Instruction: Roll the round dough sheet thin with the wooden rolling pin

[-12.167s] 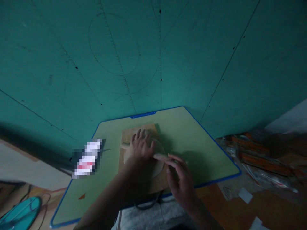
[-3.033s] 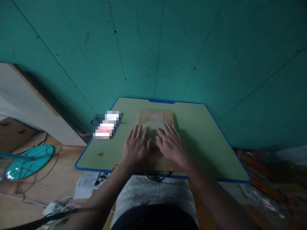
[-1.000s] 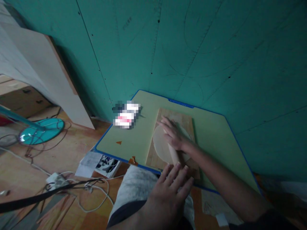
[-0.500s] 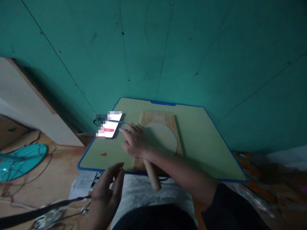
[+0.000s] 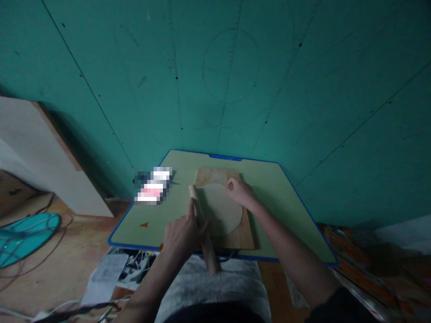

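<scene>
A round, flat sheet of dough (image 5: 217,213) lies on a wooden board (image 5: 247,237). Along the dough's left side a wooden rolling pin (image 5: 209,258) lies slantwise, its near end sticking out past the table edge. My left hand (image 5: 182,233) is on the pin, forefinger stretched along it and thumb across it. At the dough's far right edge, my right hand (image 5: 239,190) has its fingers curled and pinched together on the rim. Whether the rim is lifted there is too dim to tell.
Board and dough rest on a pale folding table (image 5: 279,202) with a blue edge, against a green wall (image 5: 218,89). A phone (image 5: 155,186), partly pixelated, stands at the table's left. Cables and a turquoise round base (image 5: 30,235) lie on the floor at left.
My right hand has moved from beside the phone, across the dough, to its far right edge. My left hand has come up from the table's front onto the rolling pin.
</scene>
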`<state>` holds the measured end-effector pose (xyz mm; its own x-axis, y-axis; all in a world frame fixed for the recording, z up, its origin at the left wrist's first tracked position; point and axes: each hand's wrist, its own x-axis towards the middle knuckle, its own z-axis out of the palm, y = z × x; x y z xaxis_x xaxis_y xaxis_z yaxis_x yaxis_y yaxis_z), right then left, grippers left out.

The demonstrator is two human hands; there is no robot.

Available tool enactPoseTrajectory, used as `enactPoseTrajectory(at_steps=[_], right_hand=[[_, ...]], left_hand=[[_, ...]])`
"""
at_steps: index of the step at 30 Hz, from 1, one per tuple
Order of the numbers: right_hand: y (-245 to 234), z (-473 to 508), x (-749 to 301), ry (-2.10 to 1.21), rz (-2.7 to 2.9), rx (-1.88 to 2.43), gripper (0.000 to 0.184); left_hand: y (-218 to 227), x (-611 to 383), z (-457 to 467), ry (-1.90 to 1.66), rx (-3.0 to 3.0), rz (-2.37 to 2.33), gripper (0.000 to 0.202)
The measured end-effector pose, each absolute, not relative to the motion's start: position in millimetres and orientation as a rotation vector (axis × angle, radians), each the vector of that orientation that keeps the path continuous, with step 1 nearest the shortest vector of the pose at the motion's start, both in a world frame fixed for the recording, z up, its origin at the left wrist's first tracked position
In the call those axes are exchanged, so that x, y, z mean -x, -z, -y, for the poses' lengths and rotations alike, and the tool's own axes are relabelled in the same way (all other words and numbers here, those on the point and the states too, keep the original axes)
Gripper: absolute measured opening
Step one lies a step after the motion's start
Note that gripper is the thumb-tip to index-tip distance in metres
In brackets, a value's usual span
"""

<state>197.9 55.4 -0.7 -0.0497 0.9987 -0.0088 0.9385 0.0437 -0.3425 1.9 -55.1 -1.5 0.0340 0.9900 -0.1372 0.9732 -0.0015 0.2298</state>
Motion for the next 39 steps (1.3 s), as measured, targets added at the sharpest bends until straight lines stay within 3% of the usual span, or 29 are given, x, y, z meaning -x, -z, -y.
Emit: enactPoseTrajectory(at_steps=[6, 14, 18, 27, 39], right_hand=[[1.9, -64.6, -190.0, -0.458, 2.046, 2.084, 0.021], [4.7, -80.0, -197.3, -0.692, 2.01, 2.058, 0.015], [2.5, -76.8, -202.9, -0.751, 1.978, 2.004, 0.012], [8.7, -56.7, -237.1, -0.982, 1.826, 1.964, 0.019], [11.0, -10.4, -250.3, -1.252, 1.62, 1.895, 0.014]], left_hand=[[9.6, 20.2, 51.3, -0.245, -1.904, -1.904, 0.073], [34.8, 56.8, 40.4, -0.948, -1.659, -1.679, 0.076], [44.2, 64.5, 37.8, -1.129, -1.558, -1.596, 0.075], [55.1, 67.2, 41.0, -1.185, -1.553, -1.615, 0.074], [48.3, 63.9, 42.1, -1.141, -1.639, -1.687, 0.068]])
